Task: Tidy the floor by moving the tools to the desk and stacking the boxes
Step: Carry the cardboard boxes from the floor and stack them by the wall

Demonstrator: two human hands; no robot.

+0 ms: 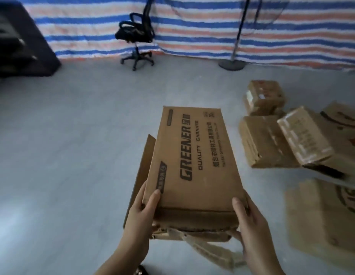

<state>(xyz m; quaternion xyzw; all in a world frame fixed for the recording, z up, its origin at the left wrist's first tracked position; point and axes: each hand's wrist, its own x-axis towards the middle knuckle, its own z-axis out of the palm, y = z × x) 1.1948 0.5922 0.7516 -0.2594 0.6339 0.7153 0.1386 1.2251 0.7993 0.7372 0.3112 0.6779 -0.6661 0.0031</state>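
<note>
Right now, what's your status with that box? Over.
Left hand and right hand both grip the near end of the GREENER box, held above the floor. Other boxes piled to the right. Nothing in the way.

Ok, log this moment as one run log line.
stage: carrying box | left hand: grips GREENER box near corner | right hand: grips other corner | box: off floor | pile: boxes on right, unstacked

Brown cardboard box [194, 167], black print. Grey floor [73, 135]. Blue, white and orange-red striped tarp backdrop [192, 26]. Black mesh office chair [136, 34].
</note>
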